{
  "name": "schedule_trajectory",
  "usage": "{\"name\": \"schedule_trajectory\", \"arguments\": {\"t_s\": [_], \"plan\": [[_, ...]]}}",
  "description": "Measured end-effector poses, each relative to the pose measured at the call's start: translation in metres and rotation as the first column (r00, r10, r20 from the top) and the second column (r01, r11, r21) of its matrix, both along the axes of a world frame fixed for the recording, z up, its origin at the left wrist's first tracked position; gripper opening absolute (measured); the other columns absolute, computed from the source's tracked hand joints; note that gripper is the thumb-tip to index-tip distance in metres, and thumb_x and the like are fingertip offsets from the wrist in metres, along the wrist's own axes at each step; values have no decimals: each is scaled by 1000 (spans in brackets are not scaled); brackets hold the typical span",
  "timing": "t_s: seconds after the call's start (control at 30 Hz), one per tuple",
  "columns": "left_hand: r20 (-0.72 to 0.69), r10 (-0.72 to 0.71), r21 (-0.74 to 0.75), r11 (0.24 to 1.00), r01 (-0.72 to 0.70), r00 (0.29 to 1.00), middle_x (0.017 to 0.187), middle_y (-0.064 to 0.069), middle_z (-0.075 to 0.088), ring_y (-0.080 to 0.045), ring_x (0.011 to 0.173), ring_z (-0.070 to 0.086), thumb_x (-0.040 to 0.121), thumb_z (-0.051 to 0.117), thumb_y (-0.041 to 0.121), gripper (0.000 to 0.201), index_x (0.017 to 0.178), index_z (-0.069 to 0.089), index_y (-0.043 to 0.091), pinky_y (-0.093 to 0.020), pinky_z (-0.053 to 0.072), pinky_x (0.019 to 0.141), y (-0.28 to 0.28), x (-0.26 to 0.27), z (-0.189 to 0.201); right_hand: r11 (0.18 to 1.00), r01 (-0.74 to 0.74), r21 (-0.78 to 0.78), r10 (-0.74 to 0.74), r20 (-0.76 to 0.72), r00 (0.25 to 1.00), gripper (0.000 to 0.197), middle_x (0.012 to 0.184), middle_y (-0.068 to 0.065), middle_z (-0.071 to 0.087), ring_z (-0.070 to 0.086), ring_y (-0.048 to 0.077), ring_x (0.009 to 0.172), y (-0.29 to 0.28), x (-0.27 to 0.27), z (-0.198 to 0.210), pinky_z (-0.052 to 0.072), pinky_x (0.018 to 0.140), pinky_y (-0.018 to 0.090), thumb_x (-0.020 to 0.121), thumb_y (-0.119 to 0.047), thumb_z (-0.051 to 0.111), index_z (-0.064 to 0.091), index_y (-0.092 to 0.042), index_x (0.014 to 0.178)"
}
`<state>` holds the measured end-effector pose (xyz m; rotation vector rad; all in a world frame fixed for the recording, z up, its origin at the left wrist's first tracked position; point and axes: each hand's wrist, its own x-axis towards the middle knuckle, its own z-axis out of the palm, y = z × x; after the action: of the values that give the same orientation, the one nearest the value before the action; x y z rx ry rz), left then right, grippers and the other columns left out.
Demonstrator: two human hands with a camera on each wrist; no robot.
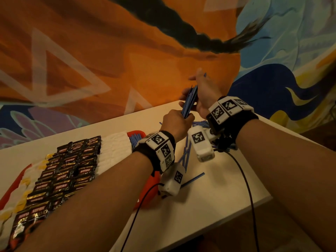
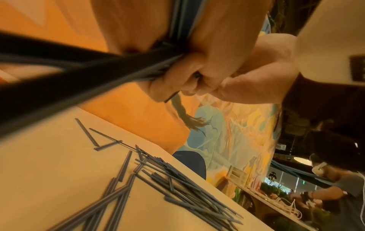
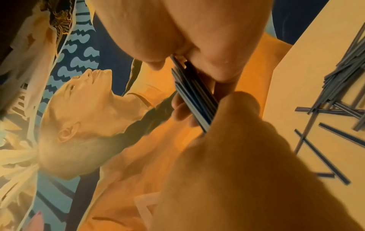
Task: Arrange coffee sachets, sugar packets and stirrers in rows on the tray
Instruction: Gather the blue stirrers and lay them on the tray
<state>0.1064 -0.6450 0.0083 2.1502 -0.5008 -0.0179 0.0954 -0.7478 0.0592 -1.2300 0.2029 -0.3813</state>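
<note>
**Stirrers gathered above the tabletop**

A bundle of blue stirrers is gripped by both hands, raised above the white tabletop. The left hand is closed around its lower end, the right hand around its upper part. Loose stirrers lie scattered below. Coffee sachets and white sugar packets are laid in rows on the red tray.

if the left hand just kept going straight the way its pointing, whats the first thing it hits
Most likely the right hand. The left hand grips the low end of the bundle of blue stirrers, pointing up and away along it, and the right hand holds that bundle just beyond. Past it stands the painted wall; depth is unclear.
</note>
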Motion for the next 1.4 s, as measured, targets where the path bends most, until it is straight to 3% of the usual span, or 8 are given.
{"name": "schedule_trajectory", "arguments": {"t_s": [0.2, 0.43, 0.53, 0.7, 0.93, 1.13, 1.33, 1.4], "plan": [[-36, -74, -48, 996, 72, 997, 62, -11, 47, -24, 53, 40, 100, 56, 29, 38, 68, 47, 11, -34, 35, 54, -3, 2, -8, 998, 62, 19, -63, 43, 997, 19, 78, 8, 58, 55, 17, 58, -5, 7, 8, 52, 57, 30, 102, -14, 32, 51, -10, 103], [-80, -47, -123, 992, 36, 996, 53, -2, 44, -19, 42, 37, 102, 52, 33, 38, 69, 45, 15, -27, 34, 44, -5, 6, -7, 974, 182, 138, -191, 59, 980, 21, 70, 4, 64, 65, 21, 70, -21, 9, 10, 57, 66, 36, 104, -15, 31, 49, -13, 95], [-178, -67, -240, 970, 23, 982, 53, -3, 36, -18, 40, 30, 103, 48, 32, 35, 75, 40, 13, -25, 27, 41, -3, 7, -7, 931, 253, 264, -277, 58, 959, 23, 63, 3, 54, 57, 14, 51, -33, 8, 14, 52, 55, 29, 103, -11, 31, 50, -13, 90], [-245, -126, -444, 896, 4, 961, 46, 6, 26, -12, 38, 20, 104, 48, 39, 41, 71, 33, 18, -21, 21, 40, 4, 5, -1, 974, 226, -21, -226, -49, 973, 22, 65, 0, 35, 33, 12, 47, -32, 8, 14, 29, 40, 23, 99, -11, 39, 58, -16, 90], [-186, -131, -364, 930, 56, 974, 80, -18, 57, -28, 69, 46, 98, 44, 56, 54, 82, 56, 6, -32, 40, 53, 4, 0, 2, 992, 104, 65, -102, -29, 994, 26, 76, 2, 50, 52, 14, 71, -3, 8, 9, 48, 68, 30, 99, -13, 45, 65, -13, 83], [-126, -219, -340, 926, 165, 968, 51, 0, 47, -15, 40, 41, 102, 41, 52, 54, 67, 48, 11, -22, 37, 43, 3, -7, 2, 981, 57, -188, -55, 16, 998, 36, 107, 10, 61, 56, 20, 91, 4, 7, 11, 47, 80, 41, 100, -17, 42, 58, -16, 69], [-181, -314, -488, 852, 192, 932, 47, 6, 29, -11, 38, 26, 105, 43, 41, 35, 86, 44, 10, -21, 26, 38, 1, -10, 4, 987, -49, -150, 57, 52, 997, 20, 115, 16, 66, 69, 36, 93, 2, -2, 9, 51, 56, 30, 106, -27, 34, 47, -14, 99], [-209, -311, -538, 828, 157, 927, 48, 5, 25, -13, 39, 22, 105, 43, 38, 37, 80, 44, 11, -19, 24, 38, 2, -8, 3, 989, -48, -142, 56, 52, 997, 17, 121, 17, 61, 67, 39, 98, 0, -3, 4, 52, 66, 37, 105, -31, 38, 45, -17, 113]]}}
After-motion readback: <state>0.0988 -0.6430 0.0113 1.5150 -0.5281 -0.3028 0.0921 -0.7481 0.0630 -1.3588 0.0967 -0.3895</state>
